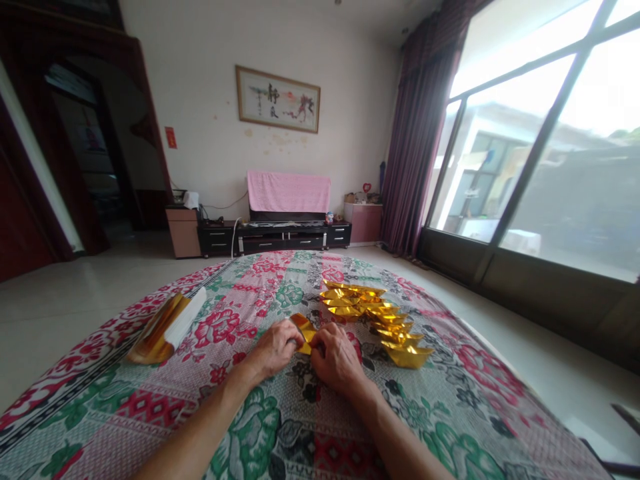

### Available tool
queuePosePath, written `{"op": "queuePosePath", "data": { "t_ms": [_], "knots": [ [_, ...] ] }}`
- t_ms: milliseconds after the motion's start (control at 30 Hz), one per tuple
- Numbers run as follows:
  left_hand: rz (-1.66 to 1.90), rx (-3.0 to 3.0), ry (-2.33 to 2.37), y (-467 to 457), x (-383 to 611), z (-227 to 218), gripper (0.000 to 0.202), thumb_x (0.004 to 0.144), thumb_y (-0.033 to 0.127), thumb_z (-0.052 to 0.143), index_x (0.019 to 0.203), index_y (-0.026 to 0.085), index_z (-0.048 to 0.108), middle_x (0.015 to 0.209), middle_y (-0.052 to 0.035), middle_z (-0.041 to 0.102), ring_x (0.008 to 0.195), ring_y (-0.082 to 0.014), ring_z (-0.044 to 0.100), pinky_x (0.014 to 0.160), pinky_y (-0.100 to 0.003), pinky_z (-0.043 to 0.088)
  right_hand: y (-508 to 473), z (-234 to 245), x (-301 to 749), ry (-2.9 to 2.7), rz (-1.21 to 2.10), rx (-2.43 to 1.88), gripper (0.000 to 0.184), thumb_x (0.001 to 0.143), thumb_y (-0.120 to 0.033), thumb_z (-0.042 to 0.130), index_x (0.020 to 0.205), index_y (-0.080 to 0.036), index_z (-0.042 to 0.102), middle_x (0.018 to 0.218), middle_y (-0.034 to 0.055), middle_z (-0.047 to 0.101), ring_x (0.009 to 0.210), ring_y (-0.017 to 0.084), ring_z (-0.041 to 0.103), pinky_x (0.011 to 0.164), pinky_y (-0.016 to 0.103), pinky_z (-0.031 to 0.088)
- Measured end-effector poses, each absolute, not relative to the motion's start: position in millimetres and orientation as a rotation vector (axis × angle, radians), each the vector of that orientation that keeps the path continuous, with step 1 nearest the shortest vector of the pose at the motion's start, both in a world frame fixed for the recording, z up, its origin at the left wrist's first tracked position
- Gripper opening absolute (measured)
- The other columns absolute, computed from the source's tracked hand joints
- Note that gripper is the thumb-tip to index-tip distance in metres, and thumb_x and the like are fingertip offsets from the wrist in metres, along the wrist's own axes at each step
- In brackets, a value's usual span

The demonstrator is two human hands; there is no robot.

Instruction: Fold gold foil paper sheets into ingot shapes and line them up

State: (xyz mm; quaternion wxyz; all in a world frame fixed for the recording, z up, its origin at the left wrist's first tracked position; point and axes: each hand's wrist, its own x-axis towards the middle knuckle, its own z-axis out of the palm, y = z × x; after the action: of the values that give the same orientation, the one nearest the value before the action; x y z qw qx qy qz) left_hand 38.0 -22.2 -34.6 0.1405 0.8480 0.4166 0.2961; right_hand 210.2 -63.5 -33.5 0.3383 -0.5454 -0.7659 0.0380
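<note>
A small piece of gold foil paper (306, 331), partly folded, is held between my two hands above the patterned tablecloth. My left hand (278, 345) pinches its left side with thumb and forefinger. On the right side, my right hand (336, 353) closes its fingers on the paper's edge. Several finished-looking gold paper boats, or ingots (407, 353), stand in overlapping rows just beyond and right of my right hand. Off to the left lies a stack of gold foil sheets (159, 330) with a white sheet folded over its right side.
The round table bears a red, green and grey floral tablecloth (260, 427). Past its far edge stand a low black cabinet (285, 241) and a screen-like shape under a pink cloth (289, 192). Large windows (560, 147) and a purple curtain (417, 133) are at right.
</note>
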Motion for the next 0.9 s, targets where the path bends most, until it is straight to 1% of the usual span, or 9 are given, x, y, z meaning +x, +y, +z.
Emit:
{"op": "queuePosePath", "data": {
  "t_ms": [67,200,300,533,700,900],
  "knots": [
    [0.875,2.425,1.258,-24,41,-35,0.023,0.071,0.009,0.046,0.073,0.019,0.067,0.083,-0.0039,0.062,0.083,-0.0153,0.056,0.081,-0.028,0.043,-64,-34,210,-1.992,0.092,-1.421,0.011,0.071,-0.013,0.054,0.076,-0.02,0.06,0.085,0.0038,0.055,0.083,0.016,0.05,0.076,0.025,0.037],
    [0.944,2.426,1.41,-33,51,-35,0.008,0.072,0.021,0.055,0.07,0.017,0.062,0.079,-0.0049,0.06,0.082,-0.0179,0.055,0.079,-0.031,0.043,-64,-33,209,-1.99,0.105,-1.438,0.009,0.07,-0.014,0.055,0.075,-0.019,0.06,0.085,0.0038,0.055,0.083,0.016,0.049,0.076,0.026,0.036],
    [0.977,2.46,1.482,-38,57,-35,0.008,0.073,0.024,0.057,0.07,0.017,0.059,0.078,-0.005,0.058,0.082,-0.0189,0.054,0.079,-0.032,0.043,-64,-33,209,-1.981,0.12,-1.448,0.007,0.07,-0.016,0.056,0.075,-0.02,0.06,0.085,0.0038,0.055,0.084,0.016,0.049,0.078,0.026,0.036],
    [0.952,2.458,1.398,-32,51,-35,0.003,0.071,0.02,0.057,0.071,0.018,0.06,0.079,-0.0038,0.059,0.083,-0.0178,0.055,0.078,-0.03,0.042,-64,-32,210,-1.995,0.094,-1.429,0.01,0.071,-0.013,0.054,0.076,-0.019,0.059,0.085,0.0034,0.055,0.083,0.015,0.049,0.078,0.026,0.036],
    [0.894,2.423,1.286,-22,41,-36,0.013,0.069,0.012,0.053,0.074,0.018,0.064,0.081,-0.0031,0.061,0.081,-0.0156,0.056,0.076,-0.027,0.043,-64,-32,210,-2.001,0.089,-1.418,0.01,0.071,-0.013,0.053,0.077,-0.019,0.059,0.085,0.0034,0.055,0.083,0.016,0.049,0.077,0.026,0.036],
    [0.878,2.441,1.22,-20,36,-36,0.021,0.069,0.01,0.048,0.078,0.018,0.065,0.083,-0.0037,0.062,0.083,-0.0156,0.057,0.078,-0.027,0.044,-65,-34,209,-1.998,0.069,-1.426,0.011,0.071,-0.013,0.054,0.077,-0.02,0.06,0.085,0.0038,0.055,0.083,0.016,0.05,0.075,0.026,0.037]
  ]
}}
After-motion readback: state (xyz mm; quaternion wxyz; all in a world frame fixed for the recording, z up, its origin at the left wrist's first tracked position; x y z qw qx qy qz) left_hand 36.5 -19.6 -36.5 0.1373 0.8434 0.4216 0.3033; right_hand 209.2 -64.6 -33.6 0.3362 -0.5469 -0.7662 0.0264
